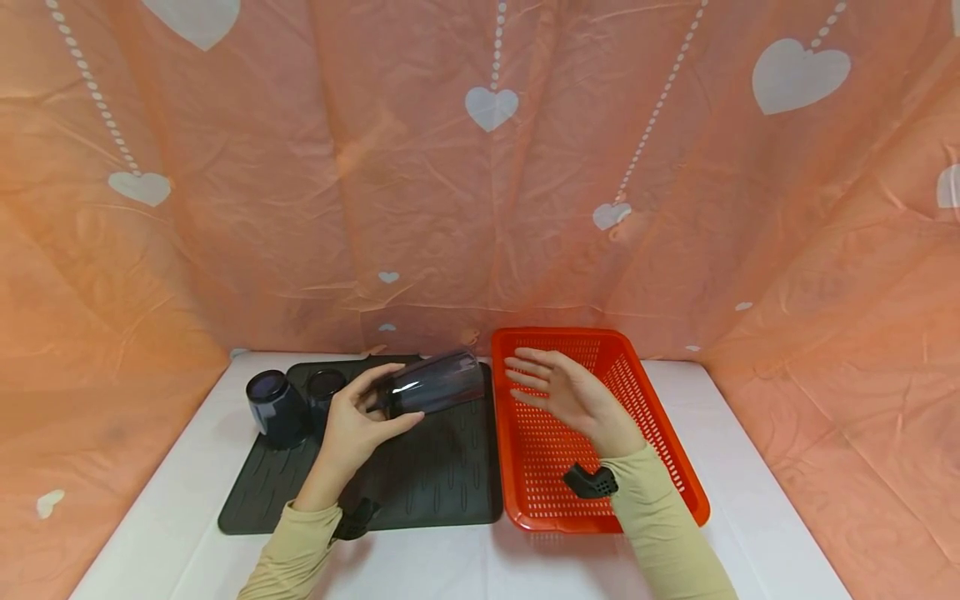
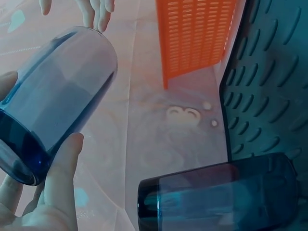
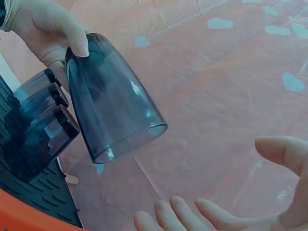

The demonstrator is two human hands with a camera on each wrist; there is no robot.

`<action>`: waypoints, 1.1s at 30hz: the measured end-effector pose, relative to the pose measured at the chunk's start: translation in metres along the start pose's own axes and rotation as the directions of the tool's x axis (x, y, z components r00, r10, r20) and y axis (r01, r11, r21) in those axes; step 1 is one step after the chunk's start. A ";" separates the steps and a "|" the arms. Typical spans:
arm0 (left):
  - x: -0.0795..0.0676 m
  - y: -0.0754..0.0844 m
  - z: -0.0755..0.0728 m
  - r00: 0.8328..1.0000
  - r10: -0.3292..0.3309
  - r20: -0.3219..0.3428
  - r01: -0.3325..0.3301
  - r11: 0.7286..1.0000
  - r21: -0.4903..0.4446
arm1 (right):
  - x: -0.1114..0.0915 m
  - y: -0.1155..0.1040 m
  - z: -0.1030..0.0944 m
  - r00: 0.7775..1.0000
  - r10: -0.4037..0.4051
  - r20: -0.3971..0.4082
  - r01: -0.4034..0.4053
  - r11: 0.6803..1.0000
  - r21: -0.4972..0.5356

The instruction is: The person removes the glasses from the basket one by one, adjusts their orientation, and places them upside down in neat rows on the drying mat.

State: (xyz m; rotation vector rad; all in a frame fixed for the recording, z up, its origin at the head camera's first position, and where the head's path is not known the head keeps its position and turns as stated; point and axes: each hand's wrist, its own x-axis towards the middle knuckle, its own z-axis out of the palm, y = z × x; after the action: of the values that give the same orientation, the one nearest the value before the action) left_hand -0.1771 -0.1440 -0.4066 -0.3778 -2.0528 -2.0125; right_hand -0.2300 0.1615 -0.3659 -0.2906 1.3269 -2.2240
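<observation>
My left hand grips a dark, see-through drinking glass by its thick base, above the drying mat. The glass lies tilted on its side, its wide mouth towards my right hand. That right hand hovers over the red basket, apart from the glass, with fingers stretched out and nothing in them. Upside down on the mat's left part stand similar dark glasses, one at the edge and another beside it, partly behind my left hand. The right wrist view shows three standing glasses.
Right beside the mat, the perforated basket sits on a white tablecloth. An orange curtain with white hearts hangs behind and along both sides. A black wrist camera is strapped at my right sleeve.
</observation>
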 end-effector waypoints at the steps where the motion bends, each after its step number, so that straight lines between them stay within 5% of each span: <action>1: 0.000 0.000 -0.001 1.000 -0.001 -0.001 0.001 1.000 0.013 | -0.001 0.000 -0.001 1.000 -0.001 -0.003 0.001 1.000 0.006; 13: -0.006 0.026 0.000 1.000 0.015 -0.027 -0.011 0.988 0.153 | -0.010 -0.001 -0.013 1.000 -0.031 0.001 0.031 0.999 0.020; 33: -0.003 0.026 0.005 0.997 0.056 -0.046 -0.045 0.977 0.209 | -0.018 -0.001 -0.019 0.999 -0.047 -0.019 0.048 0.998 0.048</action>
State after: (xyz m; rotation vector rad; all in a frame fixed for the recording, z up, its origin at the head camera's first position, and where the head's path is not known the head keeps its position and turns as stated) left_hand -0.1650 -0.1385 -0.3838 -0.3291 -2.1723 -1.7384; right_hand -0.2236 0.1860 -0.3729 -0.2875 1.2855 -2.3002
